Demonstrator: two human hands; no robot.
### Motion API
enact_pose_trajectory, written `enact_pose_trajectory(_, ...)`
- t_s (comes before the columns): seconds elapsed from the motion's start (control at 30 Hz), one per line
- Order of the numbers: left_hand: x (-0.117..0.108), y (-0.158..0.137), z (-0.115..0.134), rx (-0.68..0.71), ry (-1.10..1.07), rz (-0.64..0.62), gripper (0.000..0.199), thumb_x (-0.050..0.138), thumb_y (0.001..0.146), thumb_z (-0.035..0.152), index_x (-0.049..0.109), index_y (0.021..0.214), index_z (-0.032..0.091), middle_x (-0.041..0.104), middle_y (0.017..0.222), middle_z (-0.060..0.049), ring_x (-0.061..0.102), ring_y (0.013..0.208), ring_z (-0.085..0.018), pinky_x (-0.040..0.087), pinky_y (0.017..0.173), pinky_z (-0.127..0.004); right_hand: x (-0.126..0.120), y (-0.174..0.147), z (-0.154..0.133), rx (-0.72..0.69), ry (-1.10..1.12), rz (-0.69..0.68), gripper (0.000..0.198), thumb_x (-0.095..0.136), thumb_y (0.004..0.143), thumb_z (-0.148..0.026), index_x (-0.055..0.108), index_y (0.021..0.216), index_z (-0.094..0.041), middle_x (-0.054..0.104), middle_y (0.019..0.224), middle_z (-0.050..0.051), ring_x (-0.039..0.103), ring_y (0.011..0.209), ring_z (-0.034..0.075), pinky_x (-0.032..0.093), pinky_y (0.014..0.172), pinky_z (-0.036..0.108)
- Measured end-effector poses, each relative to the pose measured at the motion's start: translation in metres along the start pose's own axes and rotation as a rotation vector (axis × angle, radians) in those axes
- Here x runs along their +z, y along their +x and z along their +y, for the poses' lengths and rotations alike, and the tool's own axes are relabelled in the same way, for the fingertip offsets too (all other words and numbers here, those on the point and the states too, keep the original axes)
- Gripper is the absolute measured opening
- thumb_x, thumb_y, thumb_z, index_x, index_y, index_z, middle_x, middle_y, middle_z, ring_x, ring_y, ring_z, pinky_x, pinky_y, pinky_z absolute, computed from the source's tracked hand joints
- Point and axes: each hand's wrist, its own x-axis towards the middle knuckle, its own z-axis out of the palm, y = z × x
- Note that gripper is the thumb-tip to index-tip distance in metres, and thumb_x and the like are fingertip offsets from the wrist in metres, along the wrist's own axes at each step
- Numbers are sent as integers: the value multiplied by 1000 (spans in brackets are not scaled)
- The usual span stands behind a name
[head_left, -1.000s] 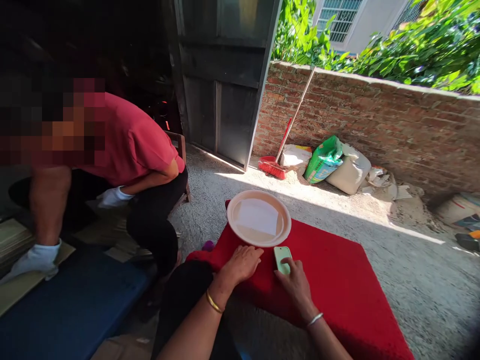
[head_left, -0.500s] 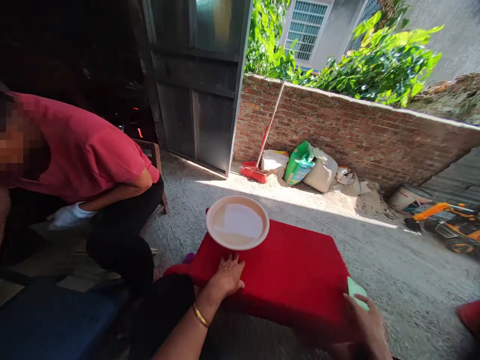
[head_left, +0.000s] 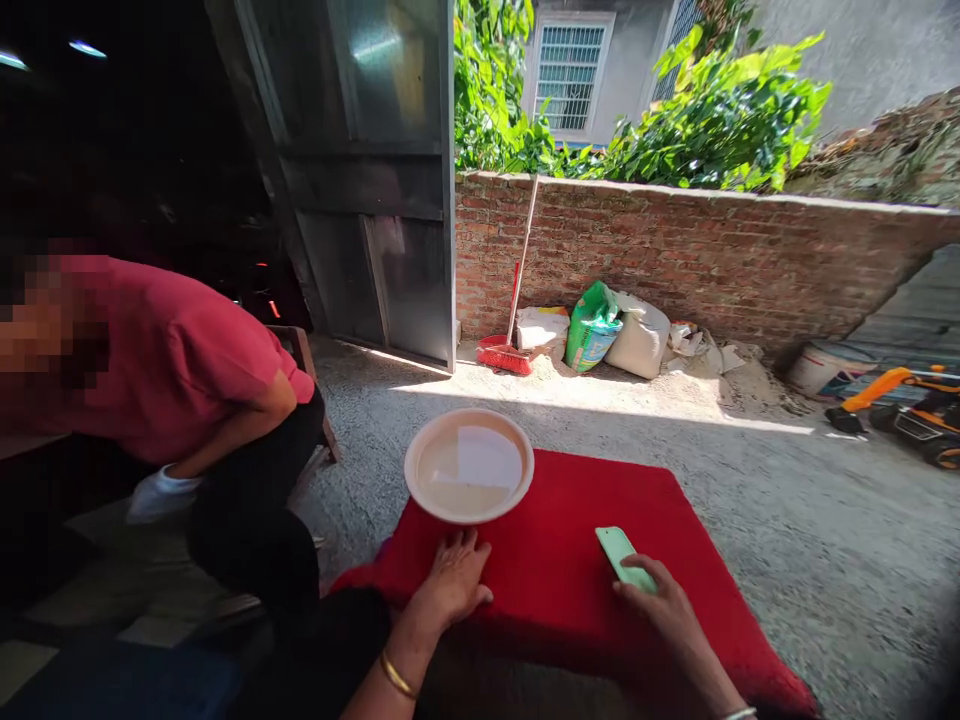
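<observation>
Taking the basin (head_left: 469,516) as reference, the following was recorded. The left hand (head_left: 454,580) lay open, fingers spread, on the red cloth (head_left: 555,560) just in front of the basin; it held nothing. The right hand (head_left: 660,595) gripped a pale green block (head_left: 615,545) between thumb and fingers, to the right of the basin and nearer the wearer; the block's underside could not be seen. Half a second earlier the block had been farther right, at the cloth's edge; a second earlier it had been close beside the basin. The left hand had stayed near the basin throughout. In this inspector's judgement, the block was being worked back and forth over the cloth, the left hand serving as a steady. A co-worker's gloved hand (head_left: 161,495) was well left of the basin, taking no part.
</observation>
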Motion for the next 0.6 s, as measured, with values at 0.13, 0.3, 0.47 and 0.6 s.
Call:
enact_pose_trajectory(0.13, 3, 1, 2, 8, 3, 24, 70, 65, 78, 31, 50, 145, 20, 33, 161, -19, 29, 148, -39, 23, 119, -61, -26, 47, 15, 327, -9, 151, 54, 64, 60, -61, 72, 96, -21, 72, 82, 11, 67, 83, 34, 51, 70, 41)
enact_pose_trajectory(0.3, 3, -6, 2, 15, -39, 22, 59, 60, 84, 27, 52, 142, 18, 32, 161, -20, 28, 149, -39, 22, 120, -59, -1, 71, -20, 401, -178, 97, 53, 59, 74, -59, 69, 110, -22, 69, 94, 14, 68, 87, 32, 50, 69, 39)
enact_pose_trajectory(0.47, -11, -23, 6, 217, -197, 43, 40, 55, 90, 31, 63, 128, 25, 64, 134, -11, 57, 126, -31, 41, 109, -46, 72, 31, -93, 31, -201, -111, 36, 63, 76, -41, 68, 108, -25, 61, 99, 7, 64, 87, 24, 48, 74, 33)
enact_pose_trajectory(0.6, -24, -32, 18, 487, -466, -18, 29, 59, 88, 34, 70, 114, 27, 73, 106, -1, 66, 98, -19, 48, 90, -28, 91, -19, -118, -287, 69, -448, 25, 68, 66, -28, 69, 90, -22, 59, 92, 2, 60, 86, 20, 47, 77, 29)
